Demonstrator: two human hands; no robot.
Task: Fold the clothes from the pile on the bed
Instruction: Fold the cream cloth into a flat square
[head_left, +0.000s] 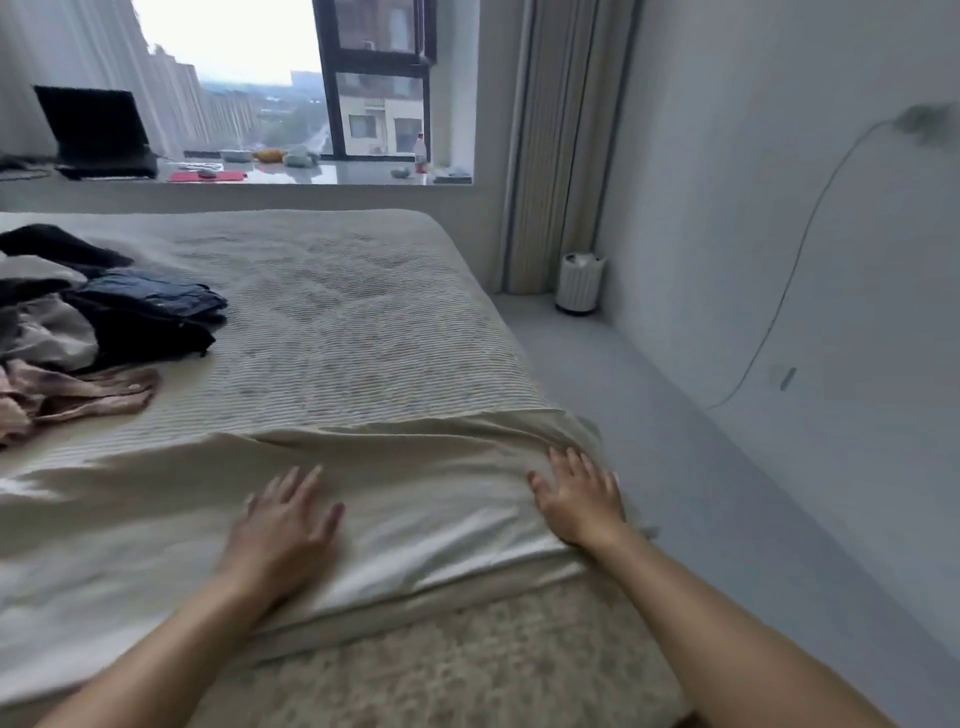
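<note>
Pale cream garment (322, 499) lies spread flat at the near edge of the bed (363, 322). Left hand (283, 525) and right hand (579, 499) both press on it with fingers straight and spread, gripping nothing. Fabric looks thin, soft, slightly satiny, probably slippery; type unclear, possibly a top. Best pinched at corners or hem. Unfolded pile (93, 322) sits far left, well apart.

Cream garment (332, 493) spread flat at bed's near edge, mixed clothes pile (88, 322) far left
</note>
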